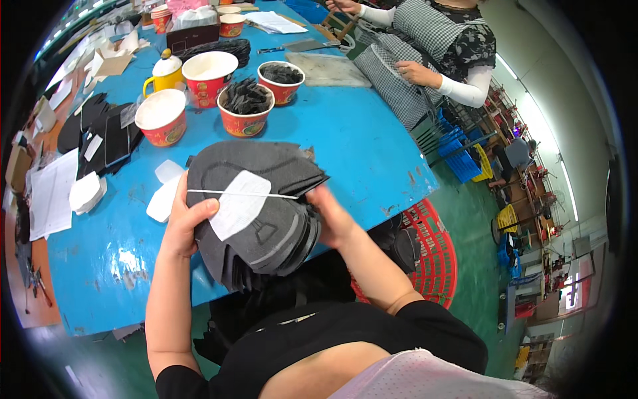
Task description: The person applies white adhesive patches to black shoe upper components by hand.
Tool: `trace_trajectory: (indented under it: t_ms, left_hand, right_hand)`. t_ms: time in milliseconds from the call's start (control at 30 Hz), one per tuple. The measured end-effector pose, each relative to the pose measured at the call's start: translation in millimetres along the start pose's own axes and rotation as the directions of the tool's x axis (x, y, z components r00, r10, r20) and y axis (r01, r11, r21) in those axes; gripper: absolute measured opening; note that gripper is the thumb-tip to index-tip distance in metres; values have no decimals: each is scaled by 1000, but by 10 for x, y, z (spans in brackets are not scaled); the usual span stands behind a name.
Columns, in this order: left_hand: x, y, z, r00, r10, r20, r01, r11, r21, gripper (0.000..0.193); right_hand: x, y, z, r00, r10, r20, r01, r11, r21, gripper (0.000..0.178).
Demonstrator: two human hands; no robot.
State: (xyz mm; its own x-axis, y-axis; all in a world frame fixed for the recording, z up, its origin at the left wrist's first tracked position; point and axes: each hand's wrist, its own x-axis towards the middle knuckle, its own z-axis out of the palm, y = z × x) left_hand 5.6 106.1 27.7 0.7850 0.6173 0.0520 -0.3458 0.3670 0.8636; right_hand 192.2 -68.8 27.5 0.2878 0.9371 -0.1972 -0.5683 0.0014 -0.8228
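Observation:
A thick bundle of dark grey cut fabric pieces (279,233) is held up over the near edge of the blue table. A thin white band (279,195) runs across it, over a white paper slip (242,206). My left hand (186,223) grips the bundle's left side, its thumb on top near the slip and its other fingers hidden. At the right edge, my right hand (332,216) closes on the stack beside the end of the band. Its fingertips are partly hidden and slightly blurred.
Beyond the bundle on the blue table (352,133) stand red paper tubs (244,123), some with black scraps, and a yellow mug (165,74). White paper pieces (159,199) lie left. A red basket (432,253) sits low right. Across the table, a person (432,60) handles checked fabric.

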Motion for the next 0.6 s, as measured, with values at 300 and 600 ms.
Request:
trace_trajectory:
  t_ms: [300, 600]
  left_hand:
    - [-133, -158, 82, 997, 1, -73, 10, 987, 163, 86]
    - [-33, -61, 410, 946, -194, 260, 86, 923, 374, 88]
  right_hand:
    - [-314, 297, 205, 993, 120, -17, -119, 944, -309, 86]
    - [-894, 59, -401, 994, -95, -61, 106, 972, 210, 67]
